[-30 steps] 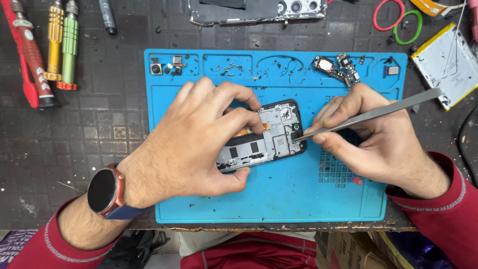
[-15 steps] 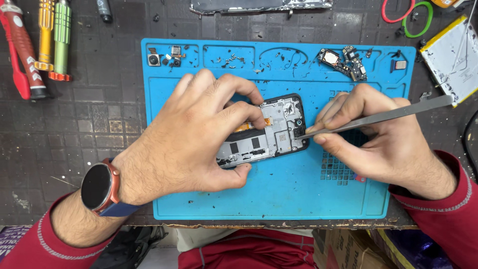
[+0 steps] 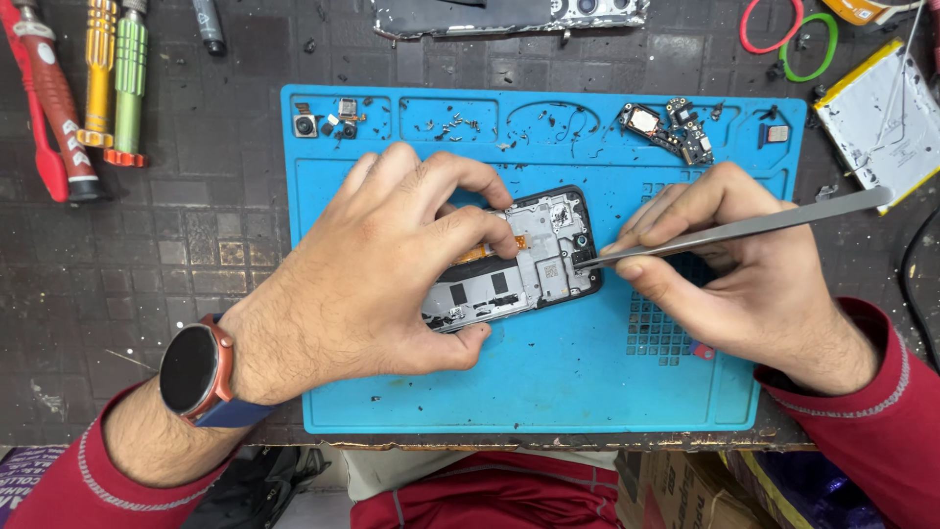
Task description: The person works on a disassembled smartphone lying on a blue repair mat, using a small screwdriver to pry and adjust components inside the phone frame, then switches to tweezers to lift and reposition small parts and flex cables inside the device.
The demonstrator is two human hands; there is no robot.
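Note:
An opened black phone (image 3: 534, 260) lies tilted on a blue work mat (image 3: 548, 392), its silver inner frame and an orange flex strip showing. My left hand (image 3: 382, 264) covers most of the phone and grips it, fingers curled over its top edge and thumb under its lower edge. My right hand (image 3: 729, 269) pinches long grey metal tweezers (image 3: 744, 227) whose tip touches the phone's right end. A dark round watch sits on my left wrist.
The mat's top trays hold small camera parts (image 3: 323, 120), screws (image 3: 450, 125) and a small circuit board (image 3: 671, 125). Red, yellow and green screwdrivers (image 3: 83, 88) lie at the left. A phone back panel (image 3: 509, 15) lies above, rubber rings (image 3: 788, 34) and a white battery (image 3: 876, 113) at the right.
The view has drifted slightly. Both hands stay on the phone, and the tweezers' tip remains at its right end.

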